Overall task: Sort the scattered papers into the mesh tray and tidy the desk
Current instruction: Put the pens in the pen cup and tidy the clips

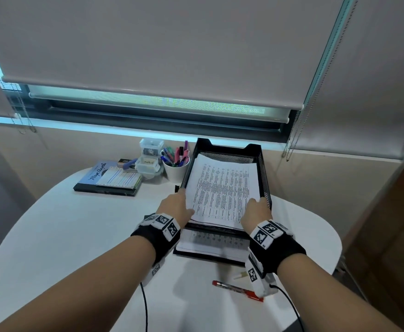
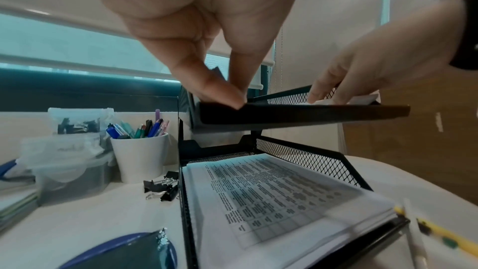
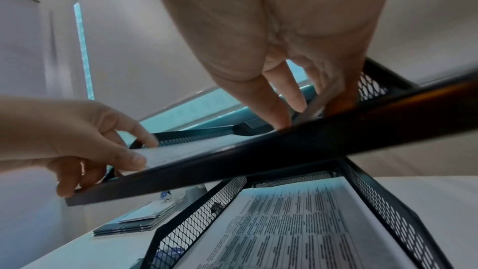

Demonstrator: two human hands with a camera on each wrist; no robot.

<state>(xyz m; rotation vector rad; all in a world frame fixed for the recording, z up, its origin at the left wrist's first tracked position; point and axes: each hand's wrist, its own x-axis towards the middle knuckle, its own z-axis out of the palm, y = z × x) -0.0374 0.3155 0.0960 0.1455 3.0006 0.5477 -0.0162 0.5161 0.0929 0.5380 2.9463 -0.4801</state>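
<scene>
White printed paper stack (image 1: 222, 185) in black mesh tray (image 1: 265, 178): light, limp, slippery; best held at near corners, apparently pinched by left hand (image 1: 175, 207), pressed flat-fingered by right hand (image 1: 256, 212).

Place: an office corner is showing.
Bench: a white bench (image 1: 76, 224) is carrying a mesh paper tray (image 1: 264, 173), pen cup (image 1: 175, 172), binder clips (image 2: 161, 186), notebooks (image 1: 107, 180).
Window: a roller blind (image 1: 148, 44) is hanging down.

Before you stands a black two-tier mesh tray (image 1: 265, 171). The top stack (image 1: 222, 188), white sheets printed with tables, lies face up in its upper tier, with the near edge at the front lip. A lower stack (image 1: 216, 242) of similar sheets lies flat in the tier beneath.
</scene>
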